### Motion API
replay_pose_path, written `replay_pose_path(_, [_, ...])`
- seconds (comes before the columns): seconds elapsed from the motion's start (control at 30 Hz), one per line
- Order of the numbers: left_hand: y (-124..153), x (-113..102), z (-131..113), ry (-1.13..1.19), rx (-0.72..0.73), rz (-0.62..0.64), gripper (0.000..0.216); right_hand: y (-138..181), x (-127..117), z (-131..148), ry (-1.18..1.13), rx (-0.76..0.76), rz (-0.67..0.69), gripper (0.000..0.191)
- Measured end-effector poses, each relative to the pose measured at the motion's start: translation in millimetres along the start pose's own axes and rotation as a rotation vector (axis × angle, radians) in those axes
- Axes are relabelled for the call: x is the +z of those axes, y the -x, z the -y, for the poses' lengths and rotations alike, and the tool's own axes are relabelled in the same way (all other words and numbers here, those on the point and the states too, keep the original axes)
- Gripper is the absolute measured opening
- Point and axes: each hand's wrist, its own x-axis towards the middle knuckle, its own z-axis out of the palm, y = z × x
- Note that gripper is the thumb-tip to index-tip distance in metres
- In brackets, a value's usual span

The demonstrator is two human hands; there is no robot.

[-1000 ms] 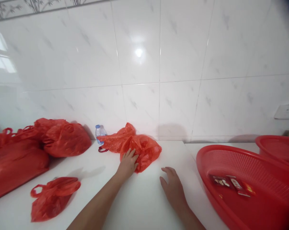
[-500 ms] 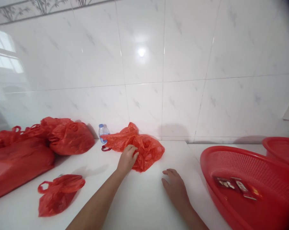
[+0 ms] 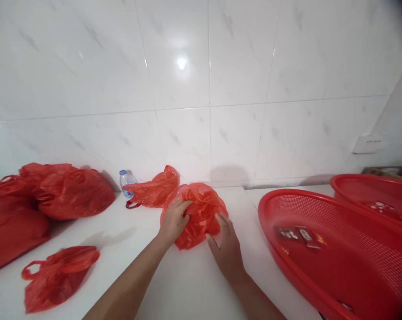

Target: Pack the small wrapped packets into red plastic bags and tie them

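Observation:
A crumpled red plastic bag point(image 3: 201, 209) lies on the white counter point(image 3: 187, 284) in front of me. My left hand point(image 3: 172, 220) grips its left side, fingers curled into the plastic. On the bag's lower right edge rests my right hand point(image 3: 225, 246), its fingers touching and pinching the plastic. Behind this bag lies another red bag point(image 3: 154, 191) near the tiled wall.
Large filled red bags point(image 3: 67, 191) sit at the left, a smaller red bag point(image 3: 54, 275) at the near left. A small water bottle point(image 3: 125, 180) stands by the wall. A red mesh basket point(image 3: 334, 284) holding small packets point(image 3: 299, 233) is at the right, a second basket point(image 3: 374, 195) behind it.
My right hand has moved from the bare counter up to the bag's right edge. My left hand has pulled the bag a little nearer. The camera has shifted rightward.

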Motion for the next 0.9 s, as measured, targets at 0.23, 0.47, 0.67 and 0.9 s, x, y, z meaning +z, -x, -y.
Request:
replay_pose_path(0.23, [18, -16, -15, 0.311, 0.008, 0.022, 0.014, -7, -9, -6, -0.255, 0.344, 0.027, 0.027])
replay_pose_path(0.47, [10, -24, 22, 0.153, -0.057, -0.088, 0.017, -15, -9, -22, -0.442, 0.523, -0.119, 0.022])
replay_pose_path(0.67, [16, -41, 38, -0.036, 0.086, -0.042, 0.029, -26, -11, -42, -0.747, 0.822, -0.366, 0.032])
replay_pose_path(0.9, [38, -33, -20, 0.06, 0.216, 0.007, 0.018, -24, -13, -31, -0.743, 0.75, -0.256, 0.02])
